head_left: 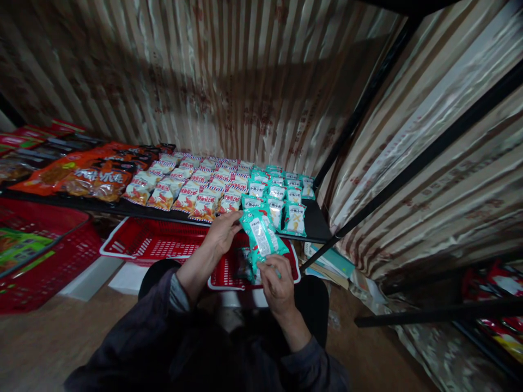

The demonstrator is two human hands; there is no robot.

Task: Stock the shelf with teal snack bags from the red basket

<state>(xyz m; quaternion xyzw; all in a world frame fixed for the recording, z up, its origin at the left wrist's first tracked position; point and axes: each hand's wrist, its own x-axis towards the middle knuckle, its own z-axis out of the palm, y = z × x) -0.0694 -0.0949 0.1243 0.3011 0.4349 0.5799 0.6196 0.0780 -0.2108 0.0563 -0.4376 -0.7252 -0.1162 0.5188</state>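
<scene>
A teal snack bag point(261, 233), its white printed panel facing me, is between my hands above a red basket point(224, 272). My left hand point(224, 231) is closed at the bag's upper left edge, with its fingertips partly hidden. Down at the lower end, my right hand point(278, 280) has its fingers pinched together on the teal plastic. Just behind the bag, similar teal snack bags point(295, 216) stand in rows on the black shelf point(316, 220). More teal plastic and a dark packet point(244, 264) show inside the basket underneath.
White and red snack bags point(196, 197) fill the shelf's middle, beside orange bags point(96, 177) on the left. Another red basket point(44, 256) stands at far left. A black metal post point(368, 212) slants up at right. Striped curtain point(245, 81) hangs behind the shelf.
</scene>
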